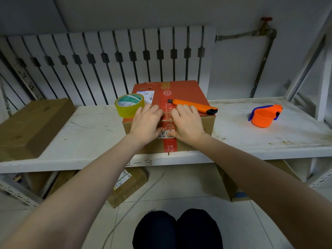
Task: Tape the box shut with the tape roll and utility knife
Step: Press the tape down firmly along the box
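Observation:
A red-topped cardboard box (186,90) stands on the white shelf (269,133), a strip of printed red tape running down its middle and over the front face. A yellowish tape roll (129,105) rests on the box's left top corner. An orange utility knife (194,105) lies across the right side of the top. My left hand (147,123) and my right hand (186,123) lie flat at the box's front edge, either side of the tape strip, thumbs on the front face. Neither hand holds anything.
A flat brown carton (32,128) lies at the shelf's left end. An orange cup with a blue handle (264,115) stands at the right. Under the shelf are more cardboard boxes (129,186) on the tiled floor. A slatted white panel rises behind the shelf.

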### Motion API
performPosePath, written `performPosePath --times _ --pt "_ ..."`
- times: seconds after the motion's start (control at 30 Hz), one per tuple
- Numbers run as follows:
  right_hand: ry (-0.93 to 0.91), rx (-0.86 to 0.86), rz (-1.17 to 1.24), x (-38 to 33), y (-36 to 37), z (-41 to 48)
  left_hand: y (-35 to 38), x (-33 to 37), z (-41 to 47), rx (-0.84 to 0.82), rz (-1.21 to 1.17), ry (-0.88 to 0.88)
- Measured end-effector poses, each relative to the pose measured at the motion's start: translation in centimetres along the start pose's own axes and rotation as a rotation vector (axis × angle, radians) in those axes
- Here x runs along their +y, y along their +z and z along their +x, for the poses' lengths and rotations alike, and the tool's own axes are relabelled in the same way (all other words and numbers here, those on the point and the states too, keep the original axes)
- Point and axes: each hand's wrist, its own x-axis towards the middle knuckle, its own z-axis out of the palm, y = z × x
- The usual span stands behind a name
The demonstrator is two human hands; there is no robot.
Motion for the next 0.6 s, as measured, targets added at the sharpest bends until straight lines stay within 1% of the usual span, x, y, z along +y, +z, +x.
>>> performPosePath --times 0.07,0.17,0.3,0.4,0.47,0.6 --pt "-0.021 0.012 0.005 0.0 0.1 -0.2 -0.1 0.1 0.0 -0.004 0.02 0.019" --pt "-0.051 0.02 0.087 0.6 -0.2 -0.2 -0.2 0.1 0.0 -0.011 0.042 0.036" --pt "-0.086 -0.088 0.19 1.8 -1.3 0.4 -0.3 0.3 -0.1 -0.022 0.031 0.033" --pt "-0.044 -0.155 0.284 2.4 -2.2 0.6 -0.5 0.3 -0.1 -0.021 -0.007 0.008" --pt "-0.018 -0.176 0.303 2.3 -2.5 0.9 -0.6 0.3 -0.1 -0.024 -0.045 -0.016" --pt "0.062 -0.119 0.222 1.1 -2.2 1.5 -0.6 0.0 -0.1 -0.002 -0.094 -0.044"
